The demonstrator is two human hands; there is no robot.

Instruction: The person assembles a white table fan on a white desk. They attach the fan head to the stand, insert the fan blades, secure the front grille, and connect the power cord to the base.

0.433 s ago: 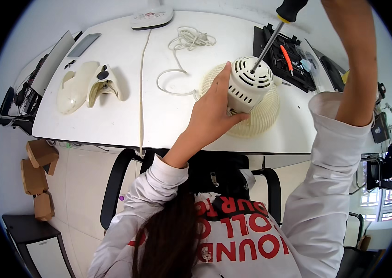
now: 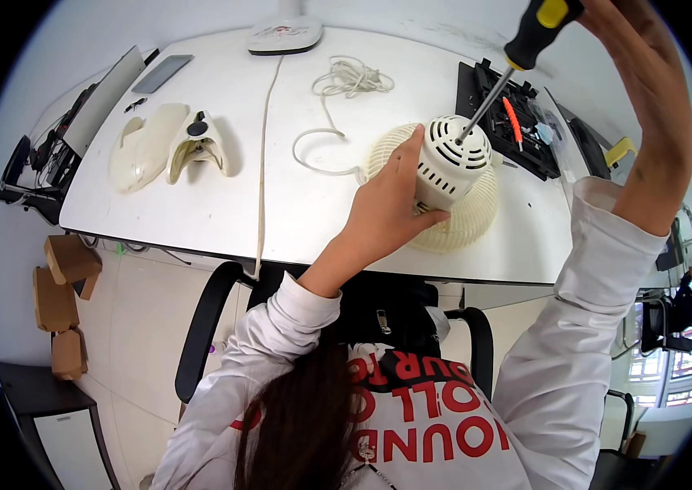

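- I see a person at a white table [image 2: 223,184], in a white top with red letters.
- The left hand [image 2: 388,196] is clamped on the side of a cream motor case [image 2: 444,173], with the thumb down low and the fingers up along it.
- The motor case has lots of little slots. It is on the right part of the table, over a round cage with ridges [image 2: 464,234].
- The right hand [image 2: 625,37] is up high, by the top end of a black and yellow screwdriver [image 2: 535,37]. I cannot tell how its fingers close, because most of them are out of sight.
- The screwdriver leans, and its thin metal end touches the top of the motor case.
- A pale cord [image 2: 352,79] lies in a bundle behind, and its loop runs back to the cage.
- Just to the right is a black tool tray [image 2: 489,79] with an orange tool [image 2: 513,122] in it.
- Far to the left lie two cream plastic shells [image 2: 146,155], side by side.
- A flat gray thing [image 2: 162,73] lies behind the shells.
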